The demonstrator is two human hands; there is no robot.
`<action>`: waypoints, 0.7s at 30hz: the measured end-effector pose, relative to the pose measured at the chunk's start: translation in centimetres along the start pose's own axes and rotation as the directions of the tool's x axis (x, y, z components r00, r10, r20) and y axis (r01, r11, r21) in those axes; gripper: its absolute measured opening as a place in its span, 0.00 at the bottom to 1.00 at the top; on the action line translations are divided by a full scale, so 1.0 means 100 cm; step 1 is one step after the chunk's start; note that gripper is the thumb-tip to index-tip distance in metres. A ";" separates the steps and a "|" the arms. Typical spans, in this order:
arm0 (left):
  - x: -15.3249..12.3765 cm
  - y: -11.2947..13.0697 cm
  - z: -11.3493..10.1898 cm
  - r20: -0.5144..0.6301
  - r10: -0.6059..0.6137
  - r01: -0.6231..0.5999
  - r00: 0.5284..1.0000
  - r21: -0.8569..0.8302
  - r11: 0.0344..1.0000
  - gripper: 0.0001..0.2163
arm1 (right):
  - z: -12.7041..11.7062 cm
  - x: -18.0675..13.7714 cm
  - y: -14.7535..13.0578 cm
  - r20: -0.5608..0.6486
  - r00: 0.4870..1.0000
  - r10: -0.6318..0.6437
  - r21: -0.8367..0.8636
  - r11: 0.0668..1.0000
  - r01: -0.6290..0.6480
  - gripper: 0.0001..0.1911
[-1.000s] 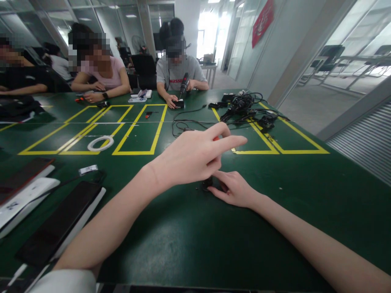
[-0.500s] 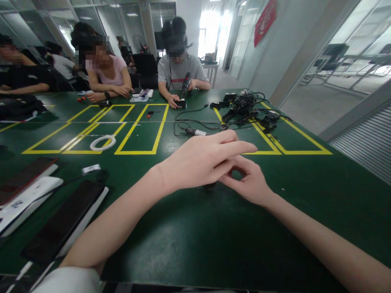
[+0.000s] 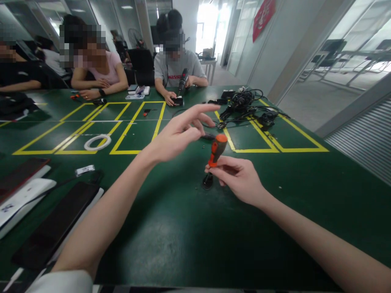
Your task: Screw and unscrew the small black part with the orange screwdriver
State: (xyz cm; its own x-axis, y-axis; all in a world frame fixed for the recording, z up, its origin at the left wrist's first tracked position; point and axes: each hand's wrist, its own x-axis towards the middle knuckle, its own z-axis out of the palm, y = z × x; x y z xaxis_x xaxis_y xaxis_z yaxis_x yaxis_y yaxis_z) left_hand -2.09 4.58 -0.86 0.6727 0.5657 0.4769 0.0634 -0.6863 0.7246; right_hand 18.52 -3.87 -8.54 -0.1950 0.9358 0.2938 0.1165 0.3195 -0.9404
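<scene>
A screwdriver with an orange and dark grey handle stands nearly upright in front of me, leaning slightly right at the top. The fingers of my right hand are closed around it just below the handle. Its lower end meets a small dark round piece on the green table; what that piece is I cannot make out. My left hand is raised to the left of the handle, apart from it, with fingers spread and nothing in them.
Two power banks with phones lie at the left. A white tape roll sits on the yellow-taped table. Tangled black cables are piled at the back right. Across the table a person holds a power screwdriver.
My left hand has lifted up and left off the screwdriver, uncovering the handle. My right hand stays low by the dark piece. The view has shifted slightly.
</scene>
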 end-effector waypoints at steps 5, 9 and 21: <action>-0.009 -0.064 0.021 0.424 -0.187 0.276 0.886 -0.159 0.948 0.26 | 0.007 -0.005 0.001 0.011 0.998 0.066 0.189 0.980 -0.067 0.18; -0.019 -0.081 0.045 0.639 -0.182 0.402 0.747 -0.216 0.890 0.09 | 0.012 -0.006 0.002 -0.030 0.994 0.105 0.240 0.966 -0.095 0.20; -0.044 -0.078 0.062 0.475 -0.296 0.447 0.829 -0.245 0.860 0.10 | 0.014 -0.009 -0.001 0.008 0.997 0.071 0.209 0.975 -0.071 0.23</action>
State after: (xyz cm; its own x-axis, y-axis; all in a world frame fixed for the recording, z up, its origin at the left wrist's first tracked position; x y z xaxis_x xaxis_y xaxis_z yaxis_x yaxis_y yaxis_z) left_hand -0.94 4.62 -11.71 0.8888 0.4550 -0.0552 0.1749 -0.2255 0.9584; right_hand 17.34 -4.90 -8.97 -0.1939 0.9550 0.2246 -0.0765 0.2135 -0.9739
